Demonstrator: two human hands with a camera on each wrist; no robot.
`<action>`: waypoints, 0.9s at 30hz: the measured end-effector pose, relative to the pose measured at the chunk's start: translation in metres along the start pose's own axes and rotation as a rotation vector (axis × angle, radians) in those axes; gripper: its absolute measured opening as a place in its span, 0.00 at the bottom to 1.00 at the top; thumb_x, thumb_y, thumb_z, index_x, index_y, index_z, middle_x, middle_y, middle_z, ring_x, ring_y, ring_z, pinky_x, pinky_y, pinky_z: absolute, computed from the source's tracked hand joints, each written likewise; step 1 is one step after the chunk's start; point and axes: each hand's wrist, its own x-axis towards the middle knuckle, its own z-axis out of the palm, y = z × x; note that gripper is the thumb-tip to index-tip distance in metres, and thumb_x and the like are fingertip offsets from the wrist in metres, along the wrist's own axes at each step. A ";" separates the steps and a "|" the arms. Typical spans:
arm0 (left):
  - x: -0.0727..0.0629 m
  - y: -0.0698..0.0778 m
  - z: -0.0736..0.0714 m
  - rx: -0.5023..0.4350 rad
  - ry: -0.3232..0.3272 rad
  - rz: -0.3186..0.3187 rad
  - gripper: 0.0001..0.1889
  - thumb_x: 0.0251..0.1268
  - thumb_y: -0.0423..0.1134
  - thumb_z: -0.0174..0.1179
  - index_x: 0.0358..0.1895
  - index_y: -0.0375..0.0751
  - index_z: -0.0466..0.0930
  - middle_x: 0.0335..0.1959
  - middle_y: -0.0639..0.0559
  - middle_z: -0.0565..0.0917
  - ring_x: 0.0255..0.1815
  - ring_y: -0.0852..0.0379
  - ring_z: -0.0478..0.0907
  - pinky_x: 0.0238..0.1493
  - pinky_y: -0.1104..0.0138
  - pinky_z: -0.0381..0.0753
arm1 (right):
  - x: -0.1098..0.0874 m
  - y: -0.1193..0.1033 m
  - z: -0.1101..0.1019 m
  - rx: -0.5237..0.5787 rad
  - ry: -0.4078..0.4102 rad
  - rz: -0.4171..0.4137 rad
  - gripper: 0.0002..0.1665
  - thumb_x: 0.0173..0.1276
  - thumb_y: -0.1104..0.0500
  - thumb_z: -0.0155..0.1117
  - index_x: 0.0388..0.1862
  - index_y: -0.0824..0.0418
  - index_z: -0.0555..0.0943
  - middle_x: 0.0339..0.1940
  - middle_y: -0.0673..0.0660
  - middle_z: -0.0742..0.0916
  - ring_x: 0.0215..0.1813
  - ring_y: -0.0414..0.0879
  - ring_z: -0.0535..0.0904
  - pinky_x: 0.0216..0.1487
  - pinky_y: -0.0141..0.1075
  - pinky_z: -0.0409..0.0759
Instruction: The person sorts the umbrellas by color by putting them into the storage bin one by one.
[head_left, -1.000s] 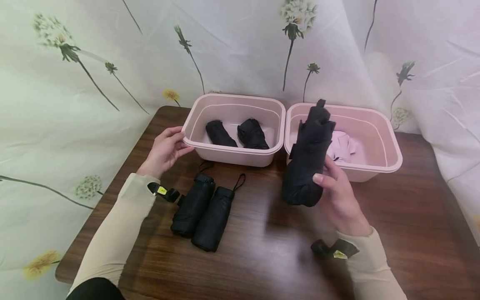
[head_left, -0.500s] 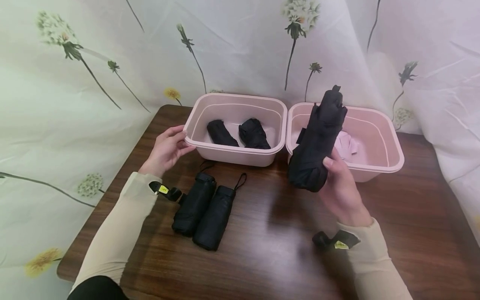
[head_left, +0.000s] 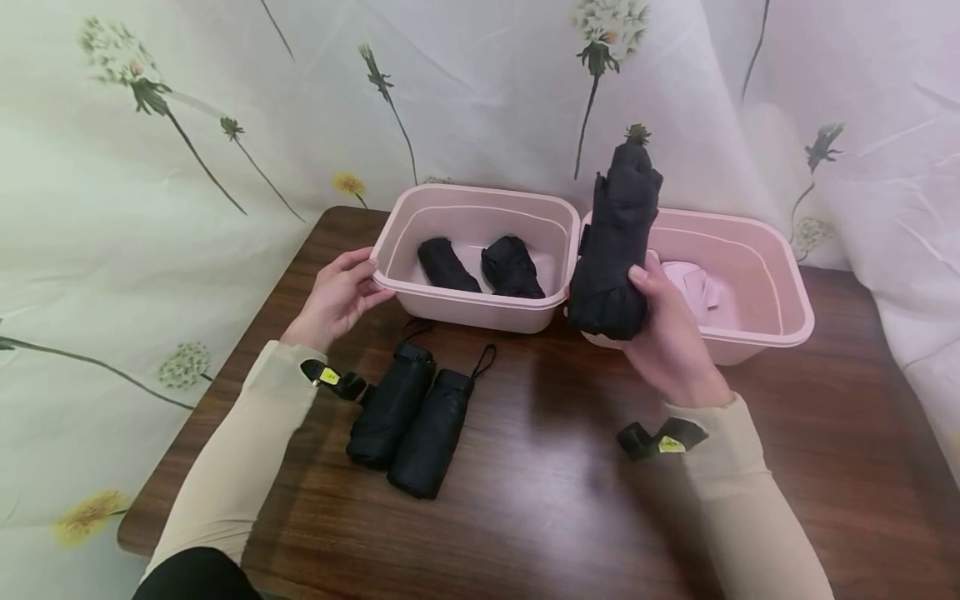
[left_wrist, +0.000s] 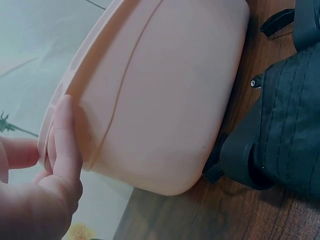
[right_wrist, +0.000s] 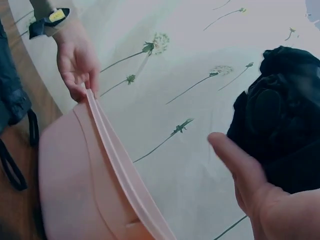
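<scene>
My right hand (head_left: 671, 342) holds a black folded umbrella (head_left: 618, 242), thumb along its near side, raised with its narrow end pointing up and away. In the head view it overlaps the left end of the right pink bin (head_left: 765, 279). My left hand (head_left: 333, 300) pinches the rim of the left pink bin (head_left: 472, 313) at its left end, thumb and fingers on either side, as the left wrist view shows. Inside that bin lie two black bundles (head_left: 447, 265), apart from each other. A pale pink folded fabric item (head_left: 692, 287) lies in the right bin, partly hidden by my hand.
Two black folded umbrellas with wrist loops, a left one (head_left: 392, 408) and a right one (head_left: 433, 435), lie side by side on the brown wooden table (head_left: 525, 517). A dandelion-print cloth (head_left: 480, 92) hangs behind the bins.
My right hand has lifted the black umbrella away from me, shifting it right then back left toward where the bins meet. My left hand has stayed on the left bin's rim.
</scene>
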 end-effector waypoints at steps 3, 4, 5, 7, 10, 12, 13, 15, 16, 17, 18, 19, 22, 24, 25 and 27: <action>0.000 0.000 0.001 -0.002 -0.002 -0.003 0.25 0.72 0.38 0.53 0.70 0.44 0.62 0.58 0.44 0.70 0.33 0.59 0.79 0.39 0.67 0.87 | 0.010 0.000 0.001 -0.066 0.044 0.023 0.27 0.76 0.57 0.47 0.72 0.52 0.61 0.56 0.51 0.79 0.52 0.44 0.80 0.52 0.34 0.81; -0.001 0.000 0.001 -0.004 0.000 -0.003 0.25 0.72 0.38 0.53 0.70 0.44 0.62 0.58 0.44 0.70 0.33 0.59 0.79 0.40 0.67 0.87 | 0.013 0.000 0.002 -0.088 0.052 0.030 0.26 0.76 0.57 0.47 0.72 0.52 0.61 0.57 0.51 0.79 0.52 0.43 0.79 0.52 0.33 0.80; -0.001 0.001 0.001 -0.003 0.000 -0.003 0.25 0.72 0.38 0.53 0.70 0.45 0.62 0.58 0.44 0.70 0.33 0.59 0.79 0.40 0.67 0.87 | 0.015 0.000 0.002 -0.098 0.056 0.037 0.27 0.75 0.57 0.46 0.72 0.52 0.62 0.57 0.51 0.78 0.52 0.42 0.78 0.53 0.32 0.80; -0.001 0.001 0.001 0.000 -0.004 -0.002 0.25 0.73 0.38 0.53 0.70 0.45 0.61 0.59 0.44 0.69 0.34 0.59 0.79 0.40 0.67 0.87 | 0.021 0.001 0.002 -0.098 0.048 0.055 0.28 0.75 0.58 0.44 0.72 0.52 0.61 0.61 0.51 0.75 0.54 0.42 0.76 0.55 0.32 0.78; 0.000 0.000 0.000 0.000 -0.001 -0.005 0.25 0.73 0.38 0.52 0.70 0.45 0.61 0.60 0.44 0.69 0.34 0.59 0.79 0.40 0.68 0.87 | 0.028 0.004 0.001 -0.093 0.039 0.083 0.29 0.73 0.61 0.43 0.72 0.52 0.60 0.64 0.51 0.72 0.55 0.42 0.74 0.57 0.31 0.77; 0.000 -0.001 0.000 0.000 0.001 -0.008 0.25 0.73 0.38 0.52 0.70 0.45 0.61 0.60 0.44 0.69 0.34 0.59 0.78 0.40 0.68 0.87 | 0.033 0.006 0.000 -0.104 0.040 0.103 0.29 0.73 0.62 0.42 0.72 0.53 0.60 0.65 0.51 0.70 0.56 0.42 0.72 0.57 0.30 0.76; 0.000 -0.001 0.000 -0.001 0.002 -0.009 0.24 0.73 0.38 0.52 0.70 0.45 0.61 0.60 0.43 0.69 0.34 0.59 0.78 0.39 0.68 0.87 | 0.036 0.007 0.000 -0.127 0.049 0.108 0.28 0.73 0.63 0.42 0.71 0.53 0.60 0.64 0.52 0.71 0.56 0.42 0.73 0.56 0.30 0.77; 0.001 -0.001 -0.001 -0.002 0.006 -0.010 0.24 0.73 0.38 0.52 0.69 0.45 0.61 0.59 0.43 0.69 0.33 0.59 0.78 0.39 0.68 0.87 | 0.041 0.009 0.000 -0.185 0.070 0.113 0.27 0.74 0.64 0.43 0.71 0.55 0.61 0.64 0.54 0.71 0.56 0.42 0.73 0.56 0.29 0.78; 0.001 -0.001 -0.001 0.000 0.007 -0.010 0.24 0.73 0.38 0.52 0.69 0.45 0.61 0.59 0.44 0.69 0.33 0.59 0.78 0.39 0.68 0.87 | 0.043 0.010 0.001 -0.218 0.080 0.114 0.27 0.74 0.64 0.43 0.71 0.55 0.60 0.65 0.54 0.71 0.58 0.42 0.73 0.56 0.29 0.78; 0.001 -0.001 -0.001 0.001 0.008 -0.011 0.24 0.73 0.38 0.52 0.69 0.45 0.61 0.59 0.44 0.69 0.33 0.59 0.78 0.39 0.68 0.87 | 0.046 0.012 0.001 -0.245 0.089 0.112 0.28 0.74 0.64 0.45 0.72 0.56 0.59 0.66 0.55 0.71 0.59 0.43 0.73 0.57 0.29 0.78; 0.001 -0.001 0.000 0.004 0.010 -0.012 0.24 0.73 0.38 0.52 0.70 0.45 0.61 0.59 0.44 0.69 0.34 0.59 0.78 0.39 0.68 0.87 | 0.048 0.013 0.001 -0.277 0.105 0.113 0.29 0.74 0.65 0.46 0.73 0.56 0.59 0.67 0.56 0.70 0.60 0.44 0.73 0.57 0.29 0.78; 0.001 -0.001 0.000 0.007 0.010 -0.012 0.24 0.73 0.38 0.52 0.70 0.45 0.61 0.59 0.44 0.69 0.34 0.59 0.78 0.39 0.68 0.87 | 0.050 0.015 0.002 -0.303 0.118 0.115 0.30 0.74 0.65 0.48 0.74 0.56 0.59 0.68 0.57 0.69 0.61 0.45 0.72 0.57 0.29 0.79; 0.001 -0.002 -0.001 0.014 0.013 -0.013 0.24 0.73 0.38 0.52 0.70 0.46 0.61 0.59 0.44 0.69 0.35 0.58 0.78 0.40 0.68 0.87 | 0.056 0.018 0.004 -0.392 0.183 0.136 0.35 0.72 0.62 0.55 0.76 0.54 0.57 0.72 0.57 0.67 0.64 0.46 0.71 0.57 0.30 0.79; 0.002 -0.002 -0.001 0.011 0.014 -0.011 0.24 0.73 0.38 0.52 0.69 0.46 0.61 0.59 0.45 0.69 0.35 0.58 0.78 0.39 0.68 0.87 | 0.060 0.021 0.005 -0.459 0.242 0.149 0.36 0.70 0.59 0.59 0.74 0.54 0.60 0.70 0.58 0.69 0.61 0.47 0.73 0.54 0.30 0.81; 0.002 -0.002 -0.001 0.007 0.014 -0.010 0.24 0.73 0.37 0.52 0.69 0.46 0.62 0.59 0.45 0.69 0.35 0.58 0.78 0.39 0.68 0.87 | 0.062 0.022 0.006 -0.486 0.267 0.152 0.36 0.69 0.58 0.61 0.74 0.54 0.61 0.69 0.58 0.70 0.60 0.47 0.74 0.53 0.31 0.81; 0.003 -0.002 -0.001 0.001 0.014 -0.007 0.23 0.73 0.37 0.52 0.69 0.45 0.62 0.58 0.44 0.69 0.34 0.58 0.78 0.38 0.68 0.88 | 0.066 0.026 0.007 -0.521 0.313 0.152 0.35 0.68 0.57 0.63 0.72 0.55 0.64 0.66 0.58 0.72 0.55 0.47 0.76 0.49 0.30 0.82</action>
